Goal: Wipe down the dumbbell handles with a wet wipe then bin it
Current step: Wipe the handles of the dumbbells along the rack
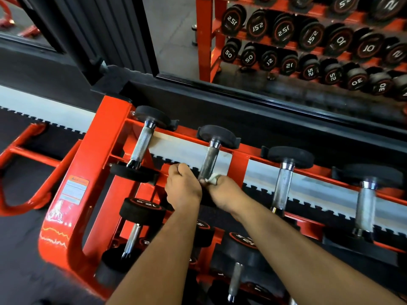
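1. A person stands over an orange steel dumbbell rack (92, 164), seen from a head camera looking down; both bare forearms reach in from 6 o'clock toward the frame's centre.
2. The right hand (222, 191) pinches a small crumpled white wet wipe (211, 180) against the near end of a knurled silver dumbbell handle (210, 160), the 2nd along the top rail.
3. The left hand (182, 186) sits just beside it at 9 o'clock, fingers curled into a fist at the rack; whether it grips anything is hidden.
4. Progress, as a judgement: the wiping is under way on this handle. Nothing shows which handles are already clean. The 1st chrome handle (142, 144) lies at 10 o'clock; the 3rd (283, 190) and 4th (365, 208) lie toward 3 o'clock.
5. Left to do, as a judgement: finish this handle, cover any others, then bin the wipe. No bin is in view.
6. The handle's long axis runs from about 6 o'clock near the hands up to 12 o'clock, leaning slightly toward 1 o'clock, ending in a black rubber dumbbell head (217, 134) on the far rail.
7. Lower tiers hold more black dumbbells (143, 209) marked 12.5. A wall mirror (308, 40) at 1 o'clock reflects further racked weights.
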### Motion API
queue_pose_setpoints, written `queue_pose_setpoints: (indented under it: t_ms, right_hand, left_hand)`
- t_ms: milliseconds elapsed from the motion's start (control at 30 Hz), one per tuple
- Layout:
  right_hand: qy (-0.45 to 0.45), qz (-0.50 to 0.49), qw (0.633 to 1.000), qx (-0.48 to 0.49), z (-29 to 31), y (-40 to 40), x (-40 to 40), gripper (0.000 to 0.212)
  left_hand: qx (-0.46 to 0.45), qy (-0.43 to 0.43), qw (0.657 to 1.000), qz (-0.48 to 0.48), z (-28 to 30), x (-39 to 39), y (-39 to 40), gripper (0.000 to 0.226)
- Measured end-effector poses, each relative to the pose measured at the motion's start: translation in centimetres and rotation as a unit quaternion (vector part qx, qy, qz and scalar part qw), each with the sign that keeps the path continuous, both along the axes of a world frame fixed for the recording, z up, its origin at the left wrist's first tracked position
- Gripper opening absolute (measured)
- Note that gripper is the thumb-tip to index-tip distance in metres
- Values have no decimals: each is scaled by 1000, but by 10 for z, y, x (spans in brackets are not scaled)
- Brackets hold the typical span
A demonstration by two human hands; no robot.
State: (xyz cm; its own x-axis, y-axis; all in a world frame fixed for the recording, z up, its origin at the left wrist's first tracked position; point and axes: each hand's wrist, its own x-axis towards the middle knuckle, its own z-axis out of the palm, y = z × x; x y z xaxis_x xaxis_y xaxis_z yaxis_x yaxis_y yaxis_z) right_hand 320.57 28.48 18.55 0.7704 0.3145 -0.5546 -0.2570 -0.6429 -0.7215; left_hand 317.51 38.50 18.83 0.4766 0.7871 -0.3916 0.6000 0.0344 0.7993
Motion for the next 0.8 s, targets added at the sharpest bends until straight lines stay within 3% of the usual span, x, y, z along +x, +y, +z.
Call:
queue_pose_setpoints:
  t_ms: [67, 100, 233, 333, 433, 600, 800]
  right_hand:
    - [-7, 16, 997, -80, -11, -6, -9, 58]
    - [-2, 1, 997, -78, -14, -8, -12, 59]
    - [63, -98, 992, 47, 11, 4, -1, 14]
    - [77, -117, 985, 97, 13, 16, 0, 5]
    - [86, -114, 984, 111, 9, 9, -2, 19]
    - [119, -170, 960, 186, 19, 7, 22, 18]
    - [65, -148, 970, 179, 12, 6, -4, 18]
  left_hand:
    - [-4, -1, 1000, 2, 0, 0, 1, 40]
    - [-5, -2, 1000, 3, 0, 0, 1, 40]
    - [-1, -10, 1000, -2, 0, 0, 0, 47]
    - [-6, -14, 1000, -4, -1, 2, 2, 39]
    - [-8, -16, 1000, -3, -2, 1, 3, 31]
    - [12, -16, 1000, -1, -5, 1, -1, 46]
    - [5, -15, 1000, -5, -6, 2, 4, 42]
